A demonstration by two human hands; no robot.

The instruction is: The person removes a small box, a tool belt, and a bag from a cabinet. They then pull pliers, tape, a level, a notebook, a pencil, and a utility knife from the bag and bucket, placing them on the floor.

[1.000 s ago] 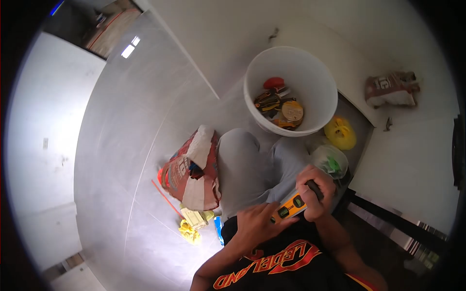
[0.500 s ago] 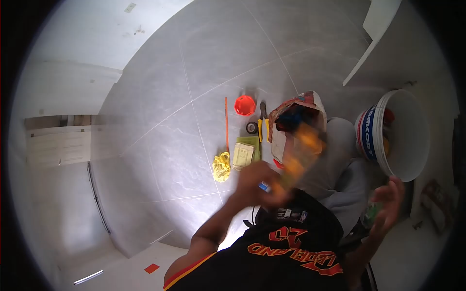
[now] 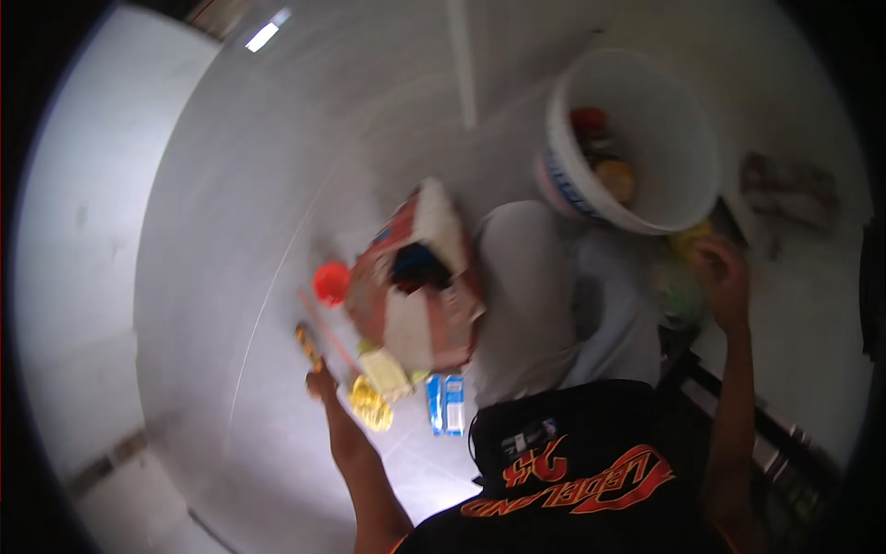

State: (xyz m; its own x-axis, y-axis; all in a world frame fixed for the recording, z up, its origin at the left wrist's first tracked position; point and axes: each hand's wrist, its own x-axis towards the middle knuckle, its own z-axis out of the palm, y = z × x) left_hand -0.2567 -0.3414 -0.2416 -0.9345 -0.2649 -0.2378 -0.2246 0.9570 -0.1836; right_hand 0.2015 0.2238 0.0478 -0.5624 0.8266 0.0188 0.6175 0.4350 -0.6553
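My left hand [image 3: 319, 382] is closed around one end of a slim yellow-and-black tool [image 3: 306, 343], whose kind is too blurred to make out. It is out to the left, beside a crumpled yellow wrapper or cloth [image 3: 372, 404] and a pale flat box [image 3: 386, 373]. My right hand [image 3: 724, 275] hangs below the rim of a white bucket [image 3: 637, 222]. Its fingers are loosely curled and apart, with nothing visible in them. Near it are a yellow item [image 3: 685, 242] and a green, blurred bundle [image 3: 678, 294].
A torn red-and-white sack [image 3: 420, 323] stands by my knee [image 3: 521, 277], dark blue contents showing in its opening. A red cup-like container [image 3: 331, 283], a thin orange stick [image 3: 330, 328] and a blue-and-white packet [image 3: 446, 404] lie around it. The bucket holds a red item [image 3: 588, 120] and a yellowish roll [image 3: 615, 181].
My view has turned to the right. My left hand has carried the yellow tool from in front of my chest out to the left. A blue-and-white packet now shows on the floor.
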